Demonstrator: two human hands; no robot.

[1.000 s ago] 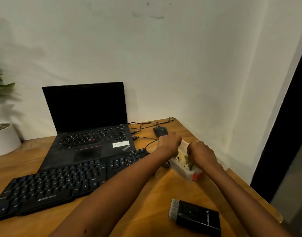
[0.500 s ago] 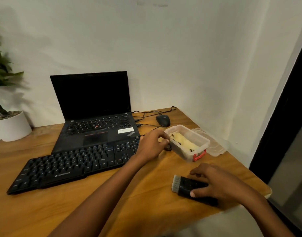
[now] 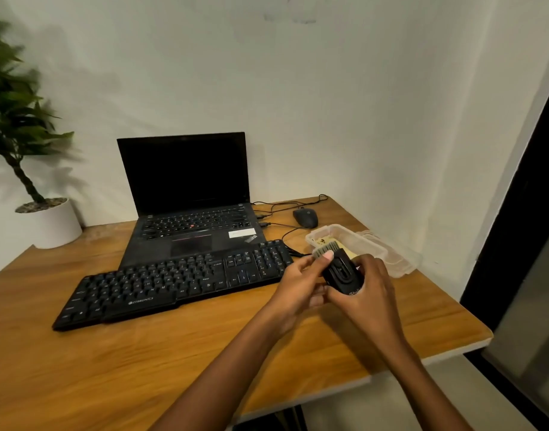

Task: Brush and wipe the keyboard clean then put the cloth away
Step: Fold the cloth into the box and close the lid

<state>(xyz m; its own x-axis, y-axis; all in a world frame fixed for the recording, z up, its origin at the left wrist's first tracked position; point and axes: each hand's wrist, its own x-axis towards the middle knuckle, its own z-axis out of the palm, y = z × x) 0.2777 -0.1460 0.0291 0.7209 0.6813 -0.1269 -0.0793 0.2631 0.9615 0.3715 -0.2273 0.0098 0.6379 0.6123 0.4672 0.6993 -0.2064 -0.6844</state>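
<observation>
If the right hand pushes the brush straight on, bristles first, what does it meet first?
Probably the near corner of the clear plastic container, just beyond the brush that the right hand grips; depth is unclear.

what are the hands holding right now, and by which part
The black brush: the right hand grips its lower body, the left hand pinches it near the bristle end.

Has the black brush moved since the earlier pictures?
Yes. The brush is off the table: the left hand and right hand hold it raised, nearer the plastic box.
</observation>
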